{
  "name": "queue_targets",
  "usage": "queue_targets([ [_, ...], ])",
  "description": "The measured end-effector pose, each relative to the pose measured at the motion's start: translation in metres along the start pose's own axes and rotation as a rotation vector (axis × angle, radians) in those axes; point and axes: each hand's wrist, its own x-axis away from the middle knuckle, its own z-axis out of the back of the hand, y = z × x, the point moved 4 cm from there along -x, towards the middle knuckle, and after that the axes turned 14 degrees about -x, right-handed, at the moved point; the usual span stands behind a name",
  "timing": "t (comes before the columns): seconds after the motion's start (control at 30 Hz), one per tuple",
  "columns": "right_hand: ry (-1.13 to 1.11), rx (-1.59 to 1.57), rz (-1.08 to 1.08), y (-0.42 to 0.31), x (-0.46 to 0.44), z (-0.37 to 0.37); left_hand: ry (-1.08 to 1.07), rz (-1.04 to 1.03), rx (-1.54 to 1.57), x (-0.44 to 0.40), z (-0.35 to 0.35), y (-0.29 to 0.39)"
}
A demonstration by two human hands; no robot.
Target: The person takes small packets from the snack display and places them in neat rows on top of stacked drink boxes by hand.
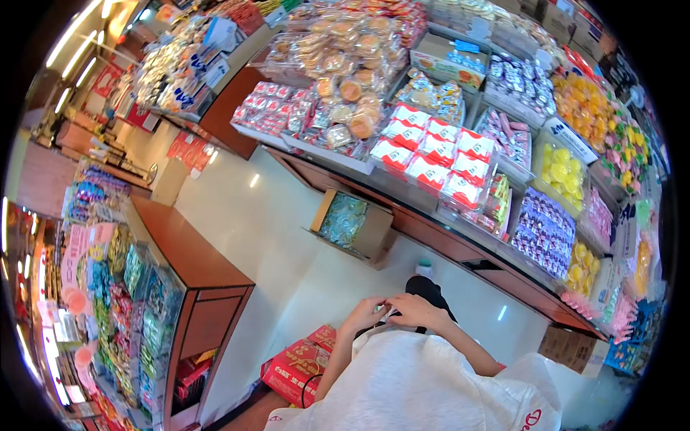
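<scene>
My left hand [366, 314] and my right hand [415, 311] meet in front of my body, over my lap. Their fingers are bent and the fingertips come together. A small pale bit shows between them, too small to name. Dark trousers [429, 289] and a white shoe [425, 268] show just beyond the hands. Below them spreads my white shirt [424, 381]. Red gift boxes [293, 373] with yellow lettering stand beside my left forearm.
Ahead runs a long display counter [431, 221] with red-and-white packs [438, 152], wrapped cakes [350, 90] and purple packets [544, 231]. An open carton [377, 237] of green-blue packets sits on the floor. At left stands a wooden shelf unit [208, 316] with bagged sweets; a brown carton [568, 348] is at right.
</scene>
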Motion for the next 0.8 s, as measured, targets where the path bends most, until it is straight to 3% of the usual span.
queue_targets([
  [0.2, 0.158, -0.071, -0.031, 0.021, 0.005, 0.062, -0.031, -0.099, -0.023, -0.064, 0.010, 0.024],
  [0.4, 0.427, -0.132, 0.021, 0.038, 0.003, 0.143, 0.170, -0.158, 0.086, -0.136, 0.037, 0.061],
  [0.5, 0.557, -0.191, 0.035, 0.047, 0.007, 0.183, 0.182, -0.094, 0.184, -0.176, 0.054, 0.085],
  [0.63, 0.750, -0.400, 0.047, 0.063, 0.007, 0.227, 0.352, -0.139, 0.080, -0.226, 0.078, 0.114],
  [0.67, 0.785, -0.445, 0.032, 0.080, -0.001, 0.231, 0.402, -0.218, -0.095, -0.243, 0.080, 0.105],
  [0.77, 0.894, -0.159, 0.030, 0.103, -0.012, 0.246, 0.550, -0.205, -0.411, -0.270, 0.088, 0.114],
  [0.8, 0.843, -0.192, -0.012, 0.104, -0.015, 0.253, 0.466, -0.159, -0.419, -0.284, 0.084, 0.103],
])
